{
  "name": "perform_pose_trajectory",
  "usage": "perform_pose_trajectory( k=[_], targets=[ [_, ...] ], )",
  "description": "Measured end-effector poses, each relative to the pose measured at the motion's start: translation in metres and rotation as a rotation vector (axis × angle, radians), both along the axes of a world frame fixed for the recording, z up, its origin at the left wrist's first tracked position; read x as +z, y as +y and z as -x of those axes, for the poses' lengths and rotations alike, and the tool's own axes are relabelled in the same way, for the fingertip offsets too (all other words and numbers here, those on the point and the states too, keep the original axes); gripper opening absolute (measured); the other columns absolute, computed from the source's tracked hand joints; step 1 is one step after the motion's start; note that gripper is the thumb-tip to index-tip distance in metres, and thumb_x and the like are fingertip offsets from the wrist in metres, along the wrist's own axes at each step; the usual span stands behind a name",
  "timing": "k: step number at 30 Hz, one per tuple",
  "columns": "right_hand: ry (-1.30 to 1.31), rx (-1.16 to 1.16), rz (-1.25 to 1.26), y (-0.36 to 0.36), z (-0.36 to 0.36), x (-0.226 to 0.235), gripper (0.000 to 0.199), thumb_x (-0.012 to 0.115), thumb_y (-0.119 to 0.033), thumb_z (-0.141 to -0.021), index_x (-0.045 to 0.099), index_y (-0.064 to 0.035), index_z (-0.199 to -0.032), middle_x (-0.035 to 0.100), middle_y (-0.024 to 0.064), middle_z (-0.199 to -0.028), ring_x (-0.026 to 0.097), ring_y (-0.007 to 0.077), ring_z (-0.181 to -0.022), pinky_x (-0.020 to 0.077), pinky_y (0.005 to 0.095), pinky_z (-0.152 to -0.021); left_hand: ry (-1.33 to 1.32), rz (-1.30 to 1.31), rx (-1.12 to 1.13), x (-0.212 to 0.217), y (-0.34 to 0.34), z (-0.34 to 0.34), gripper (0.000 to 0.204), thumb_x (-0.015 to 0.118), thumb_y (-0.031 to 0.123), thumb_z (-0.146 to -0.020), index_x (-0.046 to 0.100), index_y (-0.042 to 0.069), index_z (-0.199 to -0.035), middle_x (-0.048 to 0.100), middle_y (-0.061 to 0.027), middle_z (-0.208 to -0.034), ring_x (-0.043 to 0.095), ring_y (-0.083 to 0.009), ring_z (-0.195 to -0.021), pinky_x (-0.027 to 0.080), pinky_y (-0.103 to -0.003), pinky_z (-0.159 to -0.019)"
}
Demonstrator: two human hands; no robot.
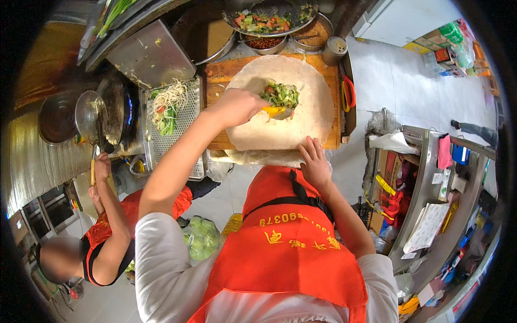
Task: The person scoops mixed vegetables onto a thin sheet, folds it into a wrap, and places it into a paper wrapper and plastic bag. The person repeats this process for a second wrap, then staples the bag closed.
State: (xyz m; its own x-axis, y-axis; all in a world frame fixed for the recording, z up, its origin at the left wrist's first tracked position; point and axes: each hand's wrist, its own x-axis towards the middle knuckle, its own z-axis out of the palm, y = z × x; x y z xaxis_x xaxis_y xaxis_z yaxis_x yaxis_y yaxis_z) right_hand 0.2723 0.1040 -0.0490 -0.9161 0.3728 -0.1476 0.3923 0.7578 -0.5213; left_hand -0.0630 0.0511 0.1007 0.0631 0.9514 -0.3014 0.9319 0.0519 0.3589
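Note:
My left hand (241,106) is closed round a yellow-handled spoon (273,110), its head low beside a heap of chopped green vegetables (281,94) with a few red bits. The heap lies on a large, thin, pale round flatbread (312,118), which covers most of a wooden board (218,81). At the near edge of the flatbread, my right hand (315,161) rests with its fingers spread, touching the edge and holding nothing. Clear plastic wrapping (269,157) shows under the board's near side.
Beyond the board stand a wok of mixed vegetables (263,22), a bowl of red chilli (264,43) and a bowl of brown crumbs (315,32). Left is a perforated tray (188,129) with bean sprouts. A co-worker (116,226) holds a ladle over a lit stove. Shelves (431,215) stand right.

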Motion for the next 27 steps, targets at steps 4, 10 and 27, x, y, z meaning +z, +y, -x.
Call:
perform_pose_trajectory(
  k=[4, 10, 27],
  targets=[
    [-0.014, 0.001, -0.004, -0.001, 0.000, -0.002, 0.065, 0.067, -0.009, -0.077, 0.045, -0.0112, -0.139, 0.027, 0.0186, -0.156, 0.024, 0.0426, -0.144, 0.0264, 0.0509, -0.117, 0.028, -0.042, 0.422, 0.045, -0.017, 0.034, 0.030, 0.060, 0.017, -0.091, 0.067, 0.013, -0.120, 0.070, -0.0162, -0.104, 0.067, -0.0363, -0.088, 0.053, -0.044, -0.079],
    [-0.057, 0.023, -0.016, 0.001, 0.005, 0.009, 0.067, 0.068, -0.012, -0.076, 0.046, -0.0116, -0.140, 0.030, 0.0181, -0.155, 0.025, 0.0439, -0.143, 0.0276, 0.0485, -0.117, 0.159, -0.213, 0.891, 0.038, -0.005, 0.121, 0.032, 0.061, 0.019, -0.090, 0.068, 0.008, -0.118, 0.069, -0.0192, -0.106, 0.067, -0.0368, -0.098, 0.052, -0.044, -0.088],
    [-0.095, -0.031, 0.029, -0.003, 0.006, 0.012, 0.061, 0.063, -0.009, -0.078, 0.049, -0.0124, -0.137, 0.031, 0.0181, -0.154, 0.027, 0.0431, -0.143, 0.0298, 0.0500, -0.115, -0.039, -0.090, 0.976, 0.015, 0.003, 0.120, 0.030, 0.065, 0.016, -0.087, 0.070, 0.009, -0.116, 0.072, -0.0167, -0.102, 0.070, -0.0312, -0.095, 0.053, -0.039, -0.084]
  ],
)
